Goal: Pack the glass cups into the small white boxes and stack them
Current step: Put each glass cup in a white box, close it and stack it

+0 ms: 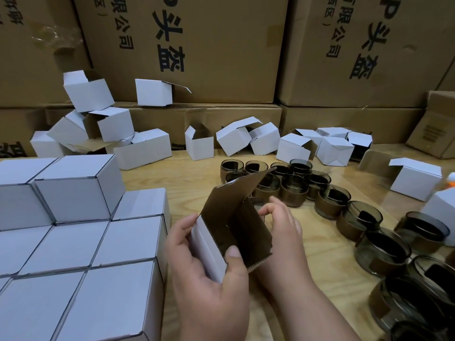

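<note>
Stack of closed white boxes [73, 242] at left. L hand [206, 274] grips open box [234, 232] by white side, thumb on front edge; mouth faces up-right, lid flap raised. R hand [280, 230] fingers curled at box's right rim, pinching wall or not: can't tell. Glass cups [293, 185] just beyond & right, nearer R hand

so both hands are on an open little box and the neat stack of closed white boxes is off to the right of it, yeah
Not quite. The head view shows the stack of closed white boxes on the left of the open box, not the right; the glass cups are on the right. Both the left hand and right hand are on that box.
</note>
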